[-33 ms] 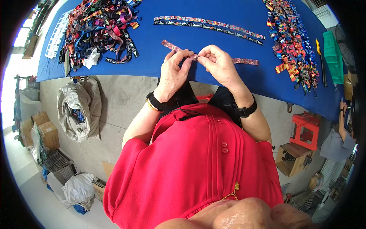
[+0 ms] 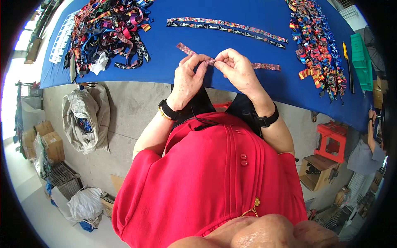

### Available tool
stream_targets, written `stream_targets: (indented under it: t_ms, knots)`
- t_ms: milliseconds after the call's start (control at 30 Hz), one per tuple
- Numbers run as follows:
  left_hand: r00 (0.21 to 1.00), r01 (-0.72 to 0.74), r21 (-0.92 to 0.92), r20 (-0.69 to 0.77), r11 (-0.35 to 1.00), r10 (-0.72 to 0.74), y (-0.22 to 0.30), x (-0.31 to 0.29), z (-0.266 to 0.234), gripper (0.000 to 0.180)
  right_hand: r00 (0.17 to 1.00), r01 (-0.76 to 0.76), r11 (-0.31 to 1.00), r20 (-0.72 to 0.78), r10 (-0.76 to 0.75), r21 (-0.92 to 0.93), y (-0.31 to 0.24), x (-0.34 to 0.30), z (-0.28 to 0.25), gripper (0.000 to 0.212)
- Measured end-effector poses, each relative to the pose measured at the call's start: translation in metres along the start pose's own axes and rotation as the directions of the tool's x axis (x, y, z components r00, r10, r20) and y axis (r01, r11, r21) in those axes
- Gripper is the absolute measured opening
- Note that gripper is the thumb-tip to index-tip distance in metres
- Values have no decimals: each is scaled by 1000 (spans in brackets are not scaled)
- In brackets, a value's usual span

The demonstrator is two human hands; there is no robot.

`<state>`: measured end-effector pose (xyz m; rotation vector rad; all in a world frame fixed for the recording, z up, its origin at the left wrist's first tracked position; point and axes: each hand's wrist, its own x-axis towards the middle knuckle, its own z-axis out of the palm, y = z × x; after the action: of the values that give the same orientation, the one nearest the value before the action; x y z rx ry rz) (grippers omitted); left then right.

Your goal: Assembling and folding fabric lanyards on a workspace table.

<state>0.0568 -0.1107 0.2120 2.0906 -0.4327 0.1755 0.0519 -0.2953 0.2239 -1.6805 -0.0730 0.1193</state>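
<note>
Both my hands are closed on one pink patterned ribbon (image 2: 266, 66) above the blue table. The fingertips of my left hand (image 2: 190, 74) pinch its middle part. Right beside them, the thumb and fingers of my right hand (image 2: 237, 70) grip the same part, which looks bunched or knotted between the two hands; the fingers hide the detail. One end of the ribbon sticks out beyond my left hand, and the other lies to the right of my right hand. Farther back, a colourful flowered ribbon (image 2: 223, 22) and a black ribbon with white shapes (image 2: 225, 28) lie side by side.
A tangled heap of ribbons (image 2: 109, 33) covers the table's left part, with a crumpled white piece (image 2: 99, 63) at its edge. Rows of colourful bands (image 2: 316, 49) lie at the right, beside a green tray (image 2: 361, 62). A red stool (image 2: 332, 140) and an open sack (image 2: 86, 118) stand below.
The ribbon's left end has shifted very slightly to the right. Both hands keep their pinch in nearly the same place.
</note>
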Motion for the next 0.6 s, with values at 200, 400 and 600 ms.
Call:
stream_targets:
  t_ms: [200,400,600]
  knots:
    - [953,303,-565,159,767,-259,7,5,0,15,1000,-4,1000,11,4,-18,-5,-1,0,10]
    - [929,369,-563,235,739,-285,11,15,-5,15,999,5,998,41,-7,67,-11,1,-3,11]
    - [919,388,-596,314,703,-240,21,28,-14,16,996,-23,998,87,18,64,-27,3,-14,12]
